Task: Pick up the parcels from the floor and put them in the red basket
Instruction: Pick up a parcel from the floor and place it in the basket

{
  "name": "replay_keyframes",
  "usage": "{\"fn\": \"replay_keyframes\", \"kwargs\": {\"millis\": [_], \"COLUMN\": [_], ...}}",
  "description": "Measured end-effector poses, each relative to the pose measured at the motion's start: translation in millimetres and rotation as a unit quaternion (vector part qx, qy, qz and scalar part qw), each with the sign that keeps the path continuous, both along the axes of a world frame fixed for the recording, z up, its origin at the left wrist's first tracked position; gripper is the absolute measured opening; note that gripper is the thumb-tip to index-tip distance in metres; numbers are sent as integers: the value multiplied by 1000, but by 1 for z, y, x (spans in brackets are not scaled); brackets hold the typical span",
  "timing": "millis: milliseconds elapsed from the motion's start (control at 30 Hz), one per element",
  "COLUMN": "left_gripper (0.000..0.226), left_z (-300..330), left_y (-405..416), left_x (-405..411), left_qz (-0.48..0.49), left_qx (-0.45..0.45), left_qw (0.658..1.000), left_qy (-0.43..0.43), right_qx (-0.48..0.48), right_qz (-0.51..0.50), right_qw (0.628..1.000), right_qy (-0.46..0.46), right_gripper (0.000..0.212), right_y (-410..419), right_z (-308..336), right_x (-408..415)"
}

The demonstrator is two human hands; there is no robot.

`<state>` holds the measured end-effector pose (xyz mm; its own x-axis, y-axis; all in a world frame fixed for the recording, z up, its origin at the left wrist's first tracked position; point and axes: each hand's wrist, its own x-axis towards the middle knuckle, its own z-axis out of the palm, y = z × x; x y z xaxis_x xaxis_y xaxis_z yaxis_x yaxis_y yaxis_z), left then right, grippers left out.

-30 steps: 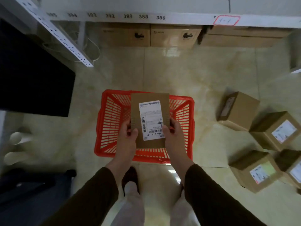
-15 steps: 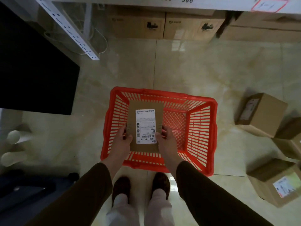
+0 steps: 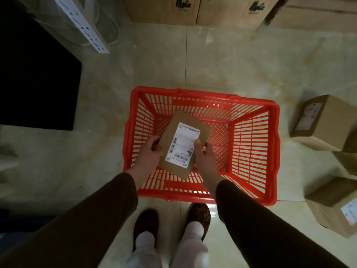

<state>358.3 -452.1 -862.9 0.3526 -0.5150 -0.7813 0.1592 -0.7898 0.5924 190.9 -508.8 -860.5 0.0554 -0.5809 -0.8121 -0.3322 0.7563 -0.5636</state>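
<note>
Above the red basket (image 3: pixel 270 151), a flat brown parcel (image 3: pixel 170 144) is held tilted, label upward. It is gripped at its edges by the left hand (image 3: pixel 148 153) and the right hand (image 3: pixel 204 157). Further parcels (image 3: pixel 320 120) are located on the floor right of the red basket.

Both arms stretched forward and down in dark brown sleeves, wrists bare. Left hand (image 3: pixel 147 153) gripping the flat parcel (image 3: pixel 184 144) at its left edge, fingers curled round the side, thumb on top. Right hand (image 3: pixel 205 157) gripping the opposite edge, thumb pressed on the label face, fingers tucked beneath. Parcel tilted between the two grips, far end angled to the right. Below the grips, two feet in dark slippers, light trousers.
</note>
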Motion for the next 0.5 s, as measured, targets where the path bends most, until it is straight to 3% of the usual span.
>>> {"fn": "replay_keyframes", "kwargs": {"millis": [67, 133, 233, 300, 400, 500], "left_gripper": [37, 40, 44, 45, 59, 74], "left_z": [-4, -9, -15, -17, -16, -15], "left_y": [-3, -8, -16, -20, -19, -14], "left_x": [2, 5, 10, 11, 10, 9], "left_qz": [-16, -29, -66, -70, -22, 76], "left_qx": [-8, -13, -29, -32, -37, -38], "left_qw": [1000, 999, 996, 993, 997, 996], "left_qy": [-11, -20, -58, -87, -68, 2], "right_qx": [-5, -20, -20, -8, 15, 26], "right_qz": [-16, -30, -40, -60, -101, -73], "right_qw": [1000, 999, 998, 997, 994, 997], "right_qy": [-9, -32, -42, -38, -25, 4], "right_gripper": [78, 58, 72, 63, 37, 35], "right_y": [-5, -9, -8, -6, -7, -3], "right_z": [-4, -3, -9, -13, -16, -24], "right_x": [0, -2, -12, -18, -23, -27]}}
